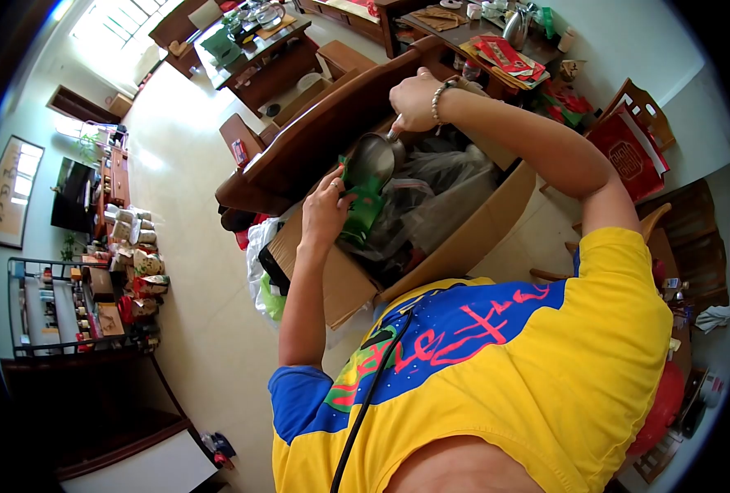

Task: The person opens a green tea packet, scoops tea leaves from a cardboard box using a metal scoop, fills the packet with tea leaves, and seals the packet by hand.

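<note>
My right hand (417, 100), a beaded bracelet at its wrist, is closed around the handle of a metal ladle (371, 158) above an open cardboard box (472, 238). A second rounded metal edge shows beside the ladle's bowl; I cannot tell if it is a separate piece. My left hand (325, 212) grips a translucent green plastic bag (363, 212), with its fingers at the bag's left edge. The ladle's bowl lies against the top of the green bag. Greyish clear plastic bags (443, 185) fill much of the box, and what lies under them is hidden.
A dark wooden bench (275, 168) stands right behind the box. White plastic bags (262, 255) lie at the box's left. To the right is a wooden chair with a red bag (628, 152). A cluttered table (537, 62) is at the back right; tiled floor (184, 271) stretches left.
</note>
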`<state>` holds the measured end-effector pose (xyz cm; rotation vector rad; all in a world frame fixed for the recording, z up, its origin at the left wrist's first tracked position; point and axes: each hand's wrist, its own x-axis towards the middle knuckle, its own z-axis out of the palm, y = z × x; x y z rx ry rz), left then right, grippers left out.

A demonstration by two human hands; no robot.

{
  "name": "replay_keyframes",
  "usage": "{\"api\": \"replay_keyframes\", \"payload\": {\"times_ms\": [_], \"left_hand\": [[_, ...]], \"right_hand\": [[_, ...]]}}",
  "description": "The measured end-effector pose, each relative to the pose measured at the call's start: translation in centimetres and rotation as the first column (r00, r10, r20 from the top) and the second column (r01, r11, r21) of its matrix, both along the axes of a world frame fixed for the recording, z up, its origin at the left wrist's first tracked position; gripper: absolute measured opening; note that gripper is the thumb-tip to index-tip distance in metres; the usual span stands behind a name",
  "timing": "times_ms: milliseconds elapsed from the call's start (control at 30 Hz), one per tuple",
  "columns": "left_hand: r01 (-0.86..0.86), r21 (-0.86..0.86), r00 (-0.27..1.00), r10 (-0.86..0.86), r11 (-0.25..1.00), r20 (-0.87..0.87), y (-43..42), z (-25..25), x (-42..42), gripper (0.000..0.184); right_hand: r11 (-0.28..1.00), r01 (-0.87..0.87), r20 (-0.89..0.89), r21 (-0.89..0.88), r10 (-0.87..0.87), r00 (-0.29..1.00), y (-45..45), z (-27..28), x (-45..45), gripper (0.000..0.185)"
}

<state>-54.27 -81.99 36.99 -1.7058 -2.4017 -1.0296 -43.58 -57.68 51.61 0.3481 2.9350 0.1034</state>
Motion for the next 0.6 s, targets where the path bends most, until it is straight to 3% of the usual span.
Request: {"api": "replay_keyframes", "payload": {"times_ms": [100,167,233,300,367,500,600], "left_hand": [[-0.01,0.06,1.0,0.009,0.998,0.02,-1.1,-0.7,-0.7,0.022],[-0.101,0.021,0.979,0.096,0.995,0.179,-2.3,-0.9,-1.0,0.02],[-0.135,0.108,0.961,0.104,0.985,0.256,-3.3,-0.6,-1.2,0.019],[-0.169,0.114,0.961,0.138,0.979,0.241,-4.2,-1.7,-2.3,0.02],[-0.206,0.156,0.949,0.158,0.966,0.274,-4.7,-2.1,-2.7,0.022],[-0.221,0.151,0.954,0.181,0.964,0.24,-4.6,-0.5,-1.6,0.026],[-0.286,0.074,0.943,0.267,0.955,0.197,-4.7,-0.8,-1.1,0.026]], "right_hand": [[0.992,0.063,-0.005,-0.109,-0.064,0.998,2.9,-0.3,1.1,0.039],[0.978,0.098,-0.05,-0.185,-0.109,0.993,5.5,-0.4,3.0,0.041],[0.947,0.113,-0.1,-0.302,-0.149,0.984,7.9,-1.0,4.9,0.043],[0.898,0.158,0.004,-0.411,-0.171,0.985,9.6,-3.1,6.2,0.047],[0.885,0.16,0.015,-0.438,-0.171,0.985,9.2,-6.6,7.5,0.047],[0.927,0.311,0.146,-0.211,-0.285,0.948,5.0,-17.5,6.8,0.043],[0.911,0.326,0.044,-0.253,-0.325,0.945,2.2,-25.6,4.8,0.043]]}}
